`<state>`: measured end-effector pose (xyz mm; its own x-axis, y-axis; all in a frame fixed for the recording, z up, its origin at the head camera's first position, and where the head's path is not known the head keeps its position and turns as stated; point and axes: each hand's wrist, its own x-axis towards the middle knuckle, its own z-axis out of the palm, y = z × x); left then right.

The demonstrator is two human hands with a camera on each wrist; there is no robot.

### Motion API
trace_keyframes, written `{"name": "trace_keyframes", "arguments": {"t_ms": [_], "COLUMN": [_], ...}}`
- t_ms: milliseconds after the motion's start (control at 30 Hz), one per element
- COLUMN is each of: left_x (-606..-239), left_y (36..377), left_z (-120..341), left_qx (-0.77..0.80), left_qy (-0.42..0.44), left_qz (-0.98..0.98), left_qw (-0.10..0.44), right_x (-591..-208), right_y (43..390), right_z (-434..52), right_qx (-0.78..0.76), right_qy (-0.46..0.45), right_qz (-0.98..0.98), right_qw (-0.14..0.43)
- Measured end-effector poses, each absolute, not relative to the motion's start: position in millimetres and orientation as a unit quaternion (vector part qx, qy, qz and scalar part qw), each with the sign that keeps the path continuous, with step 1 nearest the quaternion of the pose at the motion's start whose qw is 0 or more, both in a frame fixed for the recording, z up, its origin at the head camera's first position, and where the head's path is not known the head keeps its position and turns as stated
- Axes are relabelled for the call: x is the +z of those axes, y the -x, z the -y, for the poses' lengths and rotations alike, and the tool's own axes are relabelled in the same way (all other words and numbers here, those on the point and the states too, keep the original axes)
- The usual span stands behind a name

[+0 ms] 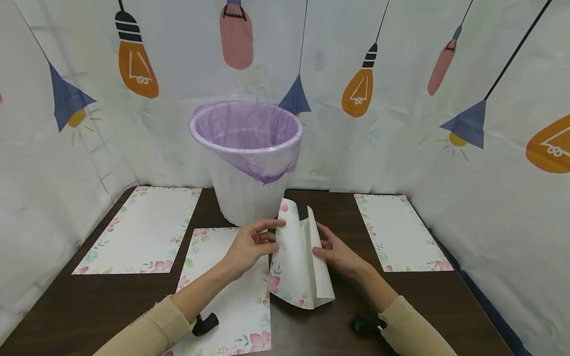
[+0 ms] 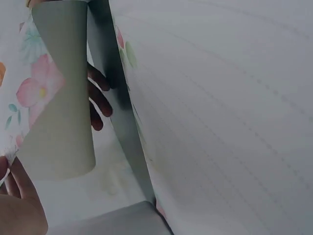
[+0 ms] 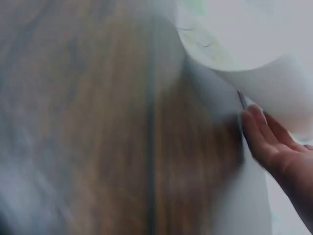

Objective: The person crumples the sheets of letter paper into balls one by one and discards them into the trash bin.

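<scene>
We see both hands on a curled floral sheet that stands up off the dark table in front of the white bin, between its two raised edges. The left hand holds the sheet's left flap, thumb up near the top edge and fingers curled against the paper; in the left wrist view the fingers show dark behind the curl, pressed to it. The right hand rests against the right flap with fingers fairly straight and close together, their tips on the paper; the right wrist view shows those fingertips flat along the sheet's edge, though that view is blurred. The bin carries a purple liner folded over its rim. Three more floral-bordered sheets lie flat: a left sheet, a middle sheet under the left forearm, and a right sheet well apart. Lamp-printed curtains enclose the table.
</scene>
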<state>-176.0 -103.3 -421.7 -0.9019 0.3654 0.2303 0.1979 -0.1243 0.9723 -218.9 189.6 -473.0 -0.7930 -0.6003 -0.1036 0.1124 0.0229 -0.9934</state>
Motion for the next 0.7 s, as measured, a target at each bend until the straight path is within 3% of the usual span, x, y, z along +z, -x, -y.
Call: {"name": "trace_keyframes", "arguments": {"t_ms": [133, 400, 700], "left_x": [-417.4, -410.0, -414.3], "left_y": [174.6, 170.4, 165.9], "left_z": [103.6, 109.5, 113.6], "left_qx": [0.72, 0.728, 0.708], "left_qy": [-0.215, -0.194, -0.121], "left_qz": [-0.659, -0.657, -0.696], "left_qw": [0.047, 0.015, 0.007], "right_x": [-470.2, -458.5, -449.6], "right_y": [216.0, 212.2, 209.5], "right_z": [-183.1, -173.4, -168.6], "right_qx": [-0.682, -0.645, -0.625], "right_qy": [0.183, 0.169, 0.212], "right_qz": [-0.673, -0.743, -0.751], "right_qw": [0.218, 0.052, -0.015]}}
